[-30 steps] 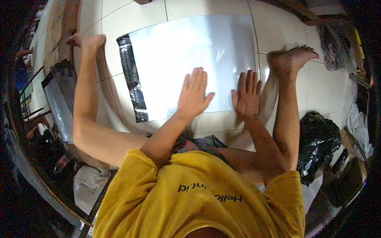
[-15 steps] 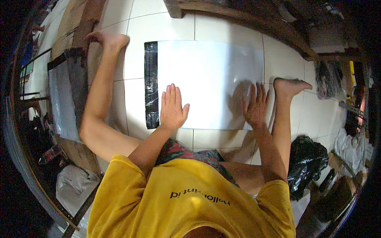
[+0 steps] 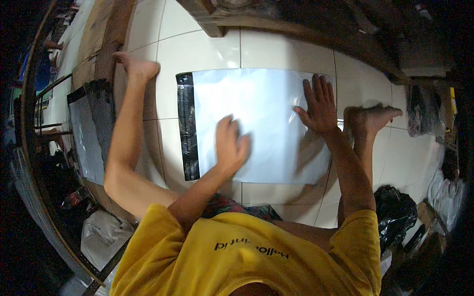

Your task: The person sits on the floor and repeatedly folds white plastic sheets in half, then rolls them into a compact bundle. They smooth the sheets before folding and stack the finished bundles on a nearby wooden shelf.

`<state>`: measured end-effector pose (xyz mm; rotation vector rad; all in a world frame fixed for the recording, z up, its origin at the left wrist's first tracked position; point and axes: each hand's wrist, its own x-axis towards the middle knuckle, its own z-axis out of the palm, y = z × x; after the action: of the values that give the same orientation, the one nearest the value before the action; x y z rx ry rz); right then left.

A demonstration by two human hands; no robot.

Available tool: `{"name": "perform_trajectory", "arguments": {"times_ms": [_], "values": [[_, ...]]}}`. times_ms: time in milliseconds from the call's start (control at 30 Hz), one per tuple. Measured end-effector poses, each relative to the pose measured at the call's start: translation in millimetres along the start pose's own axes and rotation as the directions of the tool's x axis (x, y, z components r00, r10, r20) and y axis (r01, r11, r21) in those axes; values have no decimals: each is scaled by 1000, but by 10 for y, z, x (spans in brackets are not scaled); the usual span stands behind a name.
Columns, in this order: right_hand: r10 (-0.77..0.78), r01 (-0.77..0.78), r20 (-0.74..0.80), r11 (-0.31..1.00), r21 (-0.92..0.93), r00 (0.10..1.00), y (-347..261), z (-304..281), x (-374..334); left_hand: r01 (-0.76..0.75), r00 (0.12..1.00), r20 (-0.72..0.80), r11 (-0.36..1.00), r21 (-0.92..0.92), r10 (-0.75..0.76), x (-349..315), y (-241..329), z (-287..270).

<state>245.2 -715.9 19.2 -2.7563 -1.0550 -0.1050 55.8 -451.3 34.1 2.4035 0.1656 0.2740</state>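
We shift right hand (image 3: 320, 111) up sheet (image 3: 256, 98), fingers slightly apart: flat-handed work seemingly nears far edge. Left hand (image 3: 231, 148) blurred, finger spacing unclear; strip (image 3: 188, 128) left of its fingers.

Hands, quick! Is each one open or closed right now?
Left hand: over the white sheet, too blurred to tell.
Right hand: open, holding nothing, over the sheet's right part.

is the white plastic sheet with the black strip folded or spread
Spread: the white plastic sheet lies flat on pale floor tiles, its glossy black strip along the left edge.
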Motion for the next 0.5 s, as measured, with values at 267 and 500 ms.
{"name": "perform_trajectory", "arguments": {"times_ms": [267, 500], "values": [[-3, 1, -41, 999, -52, 999, 125, 74, -9, -310, 939, 133, 948, -73, 317, 1309, 689, 1107], [20, -20, -9, 1000, -18, 1000, 10, -18, -20, -83, 967, 251, 878, 472, -43, 1285, -103, 299]]}}
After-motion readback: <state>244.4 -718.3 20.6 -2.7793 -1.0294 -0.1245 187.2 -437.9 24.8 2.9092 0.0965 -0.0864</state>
